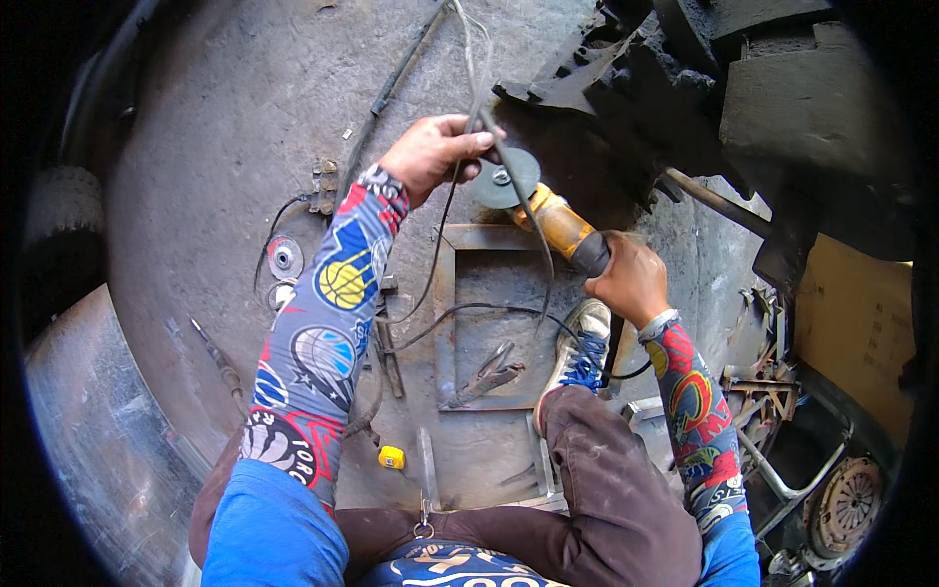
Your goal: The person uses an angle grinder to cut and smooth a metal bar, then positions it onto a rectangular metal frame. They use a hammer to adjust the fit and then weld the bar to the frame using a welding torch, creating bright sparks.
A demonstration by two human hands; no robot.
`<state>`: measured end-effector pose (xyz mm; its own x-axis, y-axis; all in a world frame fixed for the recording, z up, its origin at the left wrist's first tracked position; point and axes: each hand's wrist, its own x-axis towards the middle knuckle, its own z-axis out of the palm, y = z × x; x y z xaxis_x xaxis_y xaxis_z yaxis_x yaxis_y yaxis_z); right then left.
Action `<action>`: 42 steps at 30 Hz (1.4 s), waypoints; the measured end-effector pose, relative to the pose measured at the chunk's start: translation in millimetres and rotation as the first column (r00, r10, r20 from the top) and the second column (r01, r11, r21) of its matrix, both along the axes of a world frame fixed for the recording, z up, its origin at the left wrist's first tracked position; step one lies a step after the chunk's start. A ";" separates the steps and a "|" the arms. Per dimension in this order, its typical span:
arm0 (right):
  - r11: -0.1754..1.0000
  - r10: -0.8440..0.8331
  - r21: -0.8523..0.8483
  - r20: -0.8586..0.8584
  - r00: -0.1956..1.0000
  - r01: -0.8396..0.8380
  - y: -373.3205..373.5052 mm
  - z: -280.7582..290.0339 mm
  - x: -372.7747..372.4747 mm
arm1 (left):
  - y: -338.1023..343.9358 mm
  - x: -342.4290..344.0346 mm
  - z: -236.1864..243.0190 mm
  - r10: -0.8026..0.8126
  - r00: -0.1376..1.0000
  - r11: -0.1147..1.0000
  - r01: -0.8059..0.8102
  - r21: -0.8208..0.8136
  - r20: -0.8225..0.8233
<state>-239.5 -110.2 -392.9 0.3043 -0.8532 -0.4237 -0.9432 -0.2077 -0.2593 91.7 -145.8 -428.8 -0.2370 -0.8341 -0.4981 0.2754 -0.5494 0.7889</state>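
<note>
My left hand (440, 152), its fingers closed, holds dark cables (449, 201) just left of the angle grinder's disc (509, 169); strands run up from it and hang down in loops. My right hand (626, 274) is wrapped round the black rear body of a yellow angle grinder (553, 220), whose disc points up and away from me. Below the grinder lies a square steel frame (445, 323) with a clamp-like metal piece (484, 382) inside it.
Spare discs (286, 256), a pointed tool (215, 352) and a yellow tape measure (391, 457) lie on the grey floor (225, 127). Dark metal scrap (773, 108), cardboard (851, 333) and a round ribbed plate (843, 499) stand at right; a curved metal sheet (88, 440) is at left.
</note>
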 end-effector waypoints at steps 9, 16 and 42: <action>0.937 0.123 0.242 0.448 0.886 -0.252 -34.0 -18.7 1.9 | -58.6 88.8 -0.6 0.166 0.479 0.965 0.104 -0.243 0.862; 0.879 -0.022 0.365 0.674 0.739 -0.307 -23.2 -33.3 20.0 | 111.3 72.4 9.7 0.480 -0.060 0.874 -0.048 -0.483 0.875; 0.916 -0.400 0.293 0.611 0.683 0.275 -3.3 -71.3 23.0 | 144.6 107.1 177.1 0.605 0.615 0.742 -0.207 -0.638 0.505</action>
<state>-216.5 -113.5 -464.2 0.2604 -0.8895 -0.3755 -0.5253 0.1957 -0.8281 198.8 -1.2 -251.8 0.4056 -0.9058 0.1225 -0.3170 -0.0138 0.9483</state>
